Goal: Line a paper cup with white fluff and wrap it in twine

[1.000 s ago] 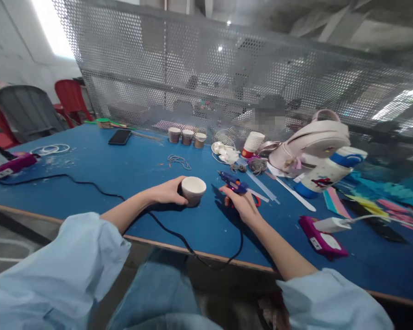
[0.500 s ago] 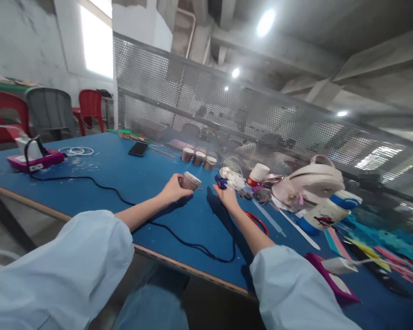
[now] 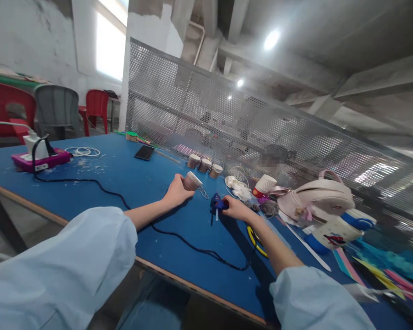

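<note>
In my left hand (image 3: pixel 177 191) is a small paper cup (image 3: pixel 192 181), tipped over to the right. Its sides look brownish and wrapped, its rim is white, and a loose strand (image 3: pixel 203 192) dangles from it. My right hand (image 3: pixel 234 208) grips a blue glue gun (image 3: pixel 218 201) above the table, with a translucent stick (image 3: pixel 216 214) showing below it. The two hands are apart, the glue gun lying to the right of the cup. Behind them stand three similar small cups (image 3: pixel 205 165) in a row.
A black cable (image 3: pixel 189 246) loops across the blue table (image 3: pixel 115 162). To the right are white crumpled material (image 3: pixel 239 188), stacked paper cups (image 3: pixel 264 184), a pink bag (image 3: pixel 316 197), a bottle (image 3: pixel 337 233) and a yellow ring (image 3: pixel 256 242). A phone (image 3: pixel 144 152) lies further back.
My right hand has drawn the glue gun away from the white material, left and nearer to me. My left hand still holds the cup, now with its strand hanging clear. The view has shifted slightly.
</note>
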The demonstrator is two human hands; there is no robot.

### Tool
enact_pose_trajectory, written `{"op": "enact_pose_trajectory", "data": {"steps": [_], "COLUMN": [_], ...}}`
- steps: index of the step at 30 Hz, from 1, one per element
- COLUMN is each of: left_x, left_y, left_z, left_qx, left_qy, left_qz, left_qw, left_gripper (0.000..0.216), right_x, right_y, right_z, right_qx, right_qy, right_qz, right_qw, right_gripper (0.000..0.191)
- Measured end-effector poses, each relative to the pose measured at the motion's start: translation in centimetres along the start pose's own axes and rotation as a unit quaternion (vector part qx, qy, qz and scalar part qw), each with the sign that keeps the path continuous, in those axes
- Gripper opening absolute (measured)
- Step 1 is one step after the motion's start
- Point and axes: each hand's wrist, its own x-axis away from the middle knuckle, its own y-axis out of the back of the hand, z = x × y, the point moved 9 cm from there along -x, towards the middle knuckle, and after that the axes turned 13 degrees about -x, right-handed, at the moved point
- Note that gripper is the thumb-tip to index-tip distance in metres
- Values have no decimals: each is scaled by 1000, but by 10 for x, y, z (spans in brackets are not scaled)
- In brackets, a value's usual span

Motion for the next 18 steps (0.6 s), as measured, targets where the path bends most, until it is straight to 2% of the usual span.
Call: {"op": "enact_pose_trajectory", "data": {"steps": [4,8,9,11,14,18], "left_x": [-1,-3,-2,0,6,2], "left_y": [-5,-12,-14,-17,-18,-2], "left_z": [-6,-12,-13,-16,-20,-16], "left_qx": [2,6,9,17,36,68], "left_qy": [-20,-45,-53,-72,-97,-82], "left_qz": [-7,-27,-30,-28,-12,-20], "left_qw": [1000,999,998,997,995,994], "left_gripper": [51,55,56,57,57,43], "right_x": [1,-10,-14,-24,-37,-44], "right_y": [13,13,9,-2,-9,-3], "right_z": [18,54,63,79,96,113], "right_qx": [-29,-105,-126,-159,-187,-192], "right_qy": [11,37,40,47,71,132], "right_qz": [3,-70,-86,-109,-124,-83], "right_qw": [1000,991,987,980,972,969], "right_gripper": [30,33,37,58,68,76]}}
